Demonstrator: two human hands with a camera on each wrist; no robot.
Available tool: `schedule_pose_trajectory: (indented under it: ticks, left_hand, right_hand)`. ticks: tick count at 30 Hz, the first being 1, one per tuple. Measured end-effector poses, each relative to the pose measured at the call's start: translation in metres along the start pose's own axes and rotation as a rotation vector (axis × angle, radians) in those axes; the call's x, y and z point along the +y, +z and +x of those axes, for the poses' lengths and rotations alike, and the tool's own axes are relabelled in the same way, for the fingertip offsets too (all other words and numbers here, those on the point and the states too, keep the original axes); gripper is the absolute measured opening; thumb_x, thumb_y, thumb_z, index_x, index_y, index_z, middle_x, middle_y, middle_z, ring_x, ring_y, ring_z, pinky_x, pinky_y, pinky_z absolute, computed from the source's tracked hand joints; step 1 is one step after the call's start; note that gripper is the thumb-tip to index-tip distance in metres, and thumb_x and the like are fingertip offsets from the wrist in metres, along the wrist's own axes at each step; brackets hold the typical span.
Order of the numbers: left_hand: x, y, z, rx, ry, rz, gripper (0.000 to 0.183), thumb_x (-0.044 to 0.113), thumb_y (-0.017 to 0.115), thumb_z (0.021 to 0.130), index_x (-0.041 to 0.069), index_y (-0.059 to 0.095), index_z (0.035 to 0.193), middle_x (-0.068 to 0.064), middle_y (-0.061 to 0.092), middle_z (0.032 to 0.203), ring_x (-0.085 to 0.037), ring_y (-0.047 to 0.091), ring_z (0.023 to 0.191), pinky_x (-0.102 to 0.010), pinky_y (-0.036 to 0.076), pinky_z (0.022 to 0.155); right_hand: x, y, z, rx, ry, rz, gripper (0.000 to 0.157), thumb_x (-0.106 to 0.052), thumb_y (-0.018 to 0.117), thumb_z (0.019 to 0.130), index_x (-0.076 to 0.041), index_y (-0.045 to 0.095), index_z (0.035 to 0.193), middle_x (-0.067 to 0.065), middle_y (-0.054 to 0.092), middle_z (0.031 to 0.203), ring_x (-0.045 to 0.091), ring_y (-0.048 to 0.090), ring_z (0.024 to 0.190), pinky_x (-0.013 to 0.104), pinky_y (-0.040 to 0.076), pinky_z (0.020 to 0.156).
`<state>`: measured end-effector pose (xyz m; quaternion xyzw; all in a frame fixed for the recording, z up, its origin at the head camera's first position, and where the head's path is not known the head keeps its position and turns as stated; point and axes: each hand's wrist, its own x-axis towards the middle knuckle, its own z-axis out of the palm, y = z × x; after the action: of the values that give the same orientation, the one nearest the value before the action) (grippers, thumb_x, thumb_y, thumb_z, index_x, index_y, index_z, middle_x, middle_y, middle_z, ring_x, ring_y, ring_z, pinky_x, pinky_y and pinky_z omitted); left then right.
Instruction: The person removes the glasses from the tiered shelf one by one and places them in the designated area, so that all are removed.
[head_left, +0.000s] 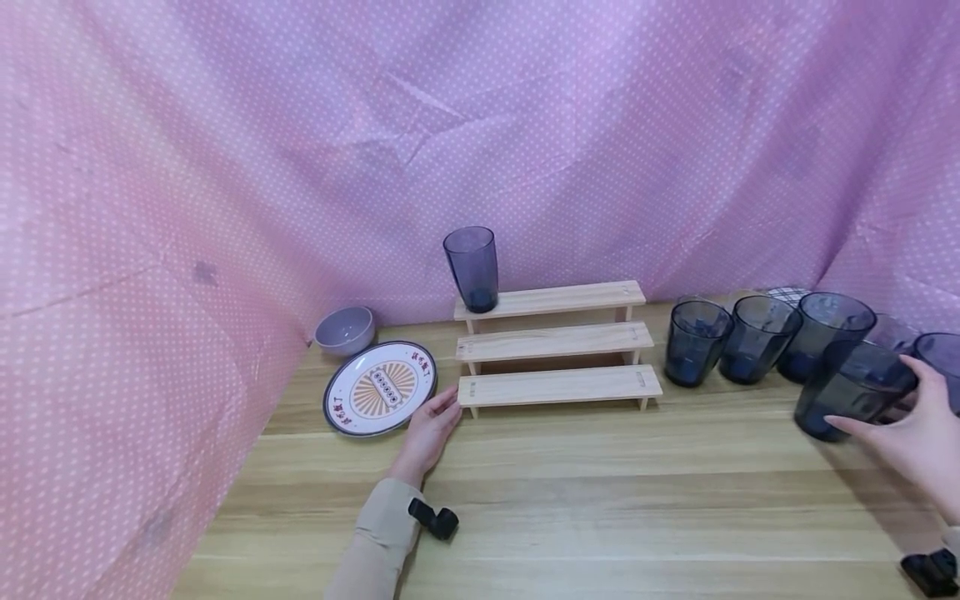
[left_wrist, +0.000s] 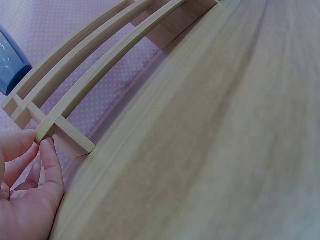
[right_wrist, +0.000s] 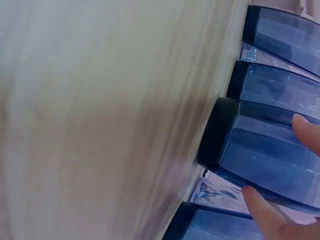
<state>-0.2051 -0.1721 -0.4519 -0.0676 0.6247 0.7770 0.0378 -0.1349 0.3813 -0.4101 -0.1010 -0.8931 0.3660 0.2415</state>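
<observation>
A three-step wooden rack (head_left: 558, 387) stands mid-table, with one dark blue-grey glass tumbler (head_left: 474, 271) upright on the left end of its top step. At the lowest step's left end, my left hand (head_left: 427, 437) pinches the board's corner between thumb and fingers, as the left wrist view shows. Far to the right, my right hand (head_left: 921, 433) grips another tumbler (head_left: 851, 387), thumb on one side and fingers on the other. This tumbler leans slightly, its base close over the table. In the right wrist view the held tumbler (right_wrist: 270, 150) lies between similar ones.
Several more tumblers (head_left: 697, 343) stand right of the rack, close together. Left of it, a white plate (head_left: 381, 389) with a dark rim and orange print lies near a small grey bowl (head_left: 346, 331). A pink dotted cloth (head_left: 525, 150) hangs behind the table.
</observation>
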Motion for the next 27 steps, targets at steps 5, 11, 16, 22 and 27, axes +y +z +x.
schedule_pose_trajectory:
  ticks: [5, 11, 16, 22, 27]
  left_hand:
    - [-0.0005, -0.0011, 0.0003, -0.004, 0.003, 0.020, 0.046, -0.006, 0.048, 0.093, -0.006, 0.039, 0.138, -0.012, 0.049, 0.123, -0.007, 0.051, 0.104, -0.021, 0.047, 0.097]
    - [0.0001, -0.0002, -0.0003, -0.007, 0.012, 0.015, 0.047, -0.006, 0.048, 0.092, -0.007, 0.039, 0.138, -0.010, 0.050, 0.120, -0.006, 0.052, 0.102, -0.020, 0.048, 0.096]
    - [0.0008, 0.0000, -0.0005, -0.019, 0.009, 0.006, 0.046, -0.006, 0.047, 0.093, -0.007, 0.039, 0.138, -0.010, 0.050, 0.121, -0.006, 0.051, 0.103, -0.020, 0.047, 0.096]
    - [0.0012, 0.0003, -0.0013, -0.024, 0.012, 0.006, 0.047, -0.006, 0.047, 0.093, -0.008, 0.038, 0.138, -0.012, 0.050, 0.123, -0.007, 0.052, 0.104, -0.020, 0.047, 0.096]
    - [0.0012, -0.0003, -0.0022, -0.016, 0.012, 0.009, 0.046, -0.006, 0.048, 0.093, -0.008, 0.038, 0.138, -0.011, 0.050, 0.123, -0.006, 0.052, 0.103, -0.021, 0.047, 0.097]
  right_hand:
    - [0.0014, -0.0016, 0.0022, 0.019, -0.015, 0.016, 0.107, -0.003, 0.083, 0.062, 0.006, 0.016, 0.145, 0.026, 0.038, 0.098, -0.026, 0.028, 0.066, -0.004, 0.028, 0.053]
    - [0.0020, -0.0021, 0.0029, 0.035, -0.008, 0.000, 0.104, -0.003, 0.081, 0.065, 0.006, 0.014, 0.145, 0.029, 0.040, 0.094, -0.026, 0.026, 0.063, -0.003, 0.027, 0.051]
    - [0.0026, -0.0015, 0.0019, 0.054, -0.013, -0.005, 0.102, -0.003, 0.080, 0.066, 0.007, 0.015, 0.145, 0.028, 0.038, 0.098, -0.026, 0.024, 0.064, -0.004, 0.025, 0.053]
    - [0.0018, -0.0030, 0.0038, 0.044, 0.019, 0.012, 0.101, -0.005, 0.078, 0.069, 0.007, 0.012, 0.146, 0.033, 0.038, 0.099, -0.026, 0.025, 0.061, -0.004, 0.026, 0.051]
    - [-0.0011, -0.0054, 0.0035, 0.019, 0.092, 0.108, 0.099, -0.007, 0.073, 0.076, -0.001, 0.007, 0.149, 0.025, 0.044, 0.091, -0.025, 0.033, 0.055, -0.002, 0.032, 0.048]
